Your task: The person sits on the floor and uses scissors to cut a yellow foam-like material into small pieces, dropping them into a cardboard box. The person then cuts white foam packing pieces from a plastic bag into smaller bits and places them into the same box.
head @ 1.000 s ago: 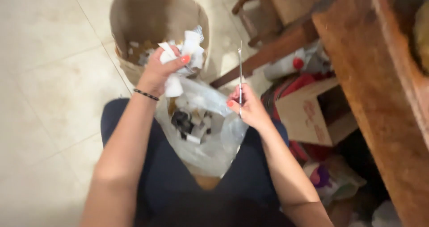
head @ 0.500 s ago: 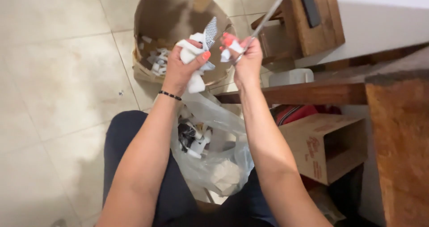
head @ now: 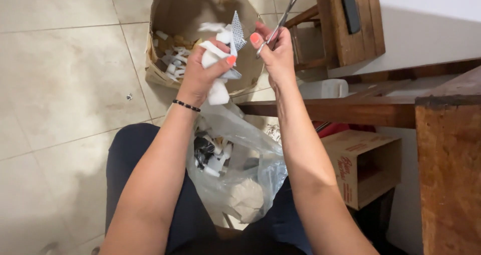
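Observation:
My left hand (head: 201, 73) grips a crumpled bundle of white packaging scraps (head: 220, 44), one piece with a grey dotted back, held up over a brown paper bag (head: 160, 14) on the floor. My right hand (head: 275, 52) is closed on a pair of metal scissors (head: 286, 10), blades pointing up and away, right beside the bundle. A clear plastic bag (head: 245, 170) with several white and dark scraps rests on my lap between my forearms.
The paper bag holds several cut scraps. A wooden table edge (head: 350, 109) runs at right, with a wooden stool (head: 350, 24) beyond it. A cardboard box (head: 366, 164) stands under the table. Beige floor tiles (head: 65, 84) spread to the left.
My right hand with the scissors rose from the lap bag to beside the bundle in my left hand. My view tilted toward the paper bag.

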